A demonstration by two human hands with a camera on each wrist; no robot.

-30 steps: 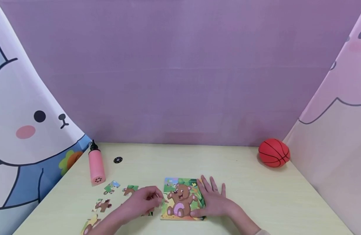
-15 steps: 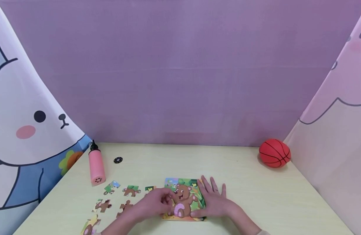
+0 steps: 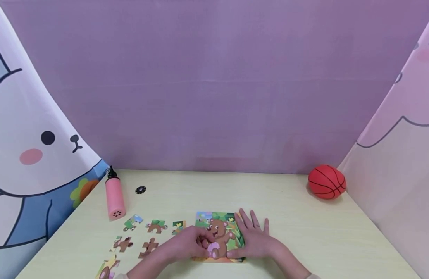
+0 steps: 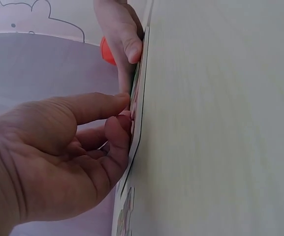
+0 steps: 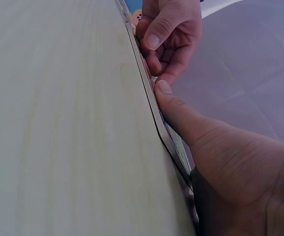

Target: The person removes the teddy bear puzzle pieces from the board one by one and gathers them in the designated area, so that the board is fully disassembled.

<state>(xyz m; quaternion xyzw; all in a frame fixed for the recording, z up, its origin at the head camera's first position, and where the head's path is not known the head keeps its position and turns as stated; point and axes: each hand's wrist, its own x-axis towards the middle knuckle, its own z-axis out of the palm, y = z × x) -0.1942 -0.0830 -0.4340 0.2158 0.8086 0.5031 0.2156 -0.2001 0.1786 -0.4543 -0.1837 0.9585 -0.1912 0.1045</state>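
Note:
A square picture-puzzle board [image 3: 225, 256] with a brown bear lies flat on the table. My right hand [image 3: 254, 240] rests on its right side, fingers spread, thumb along the near edge. Over the board's left part my left hand [image 3: 190, 242] has curled fingers, thumb and fingertips at the picture's surface. Up close in the left wrist view, the left hand [image 4: 68, 152] touches the board [image 4: 141, 108] with its fingertips. Whether a piece sits between them is hidden. Loose puzzle pieces [image 3: 156, 226] lie left of the board, some partly behind the left hand and arm.
At the table's back left lies a pink cylindrical bottle or pump [image 3: 115, 198] with a black nozzle, beside a small black round disc [image 3: 140, 190]. A red toy basketball [image 3: 327, 182] sits at the back right. Purple cloth [image 3: 214, 97] hangs along the table's far edge.
My left hand has moved right, from the board's left edge onto its picture, uncovering puzzle pieces behind it. The right hand has stayed in place on the board.

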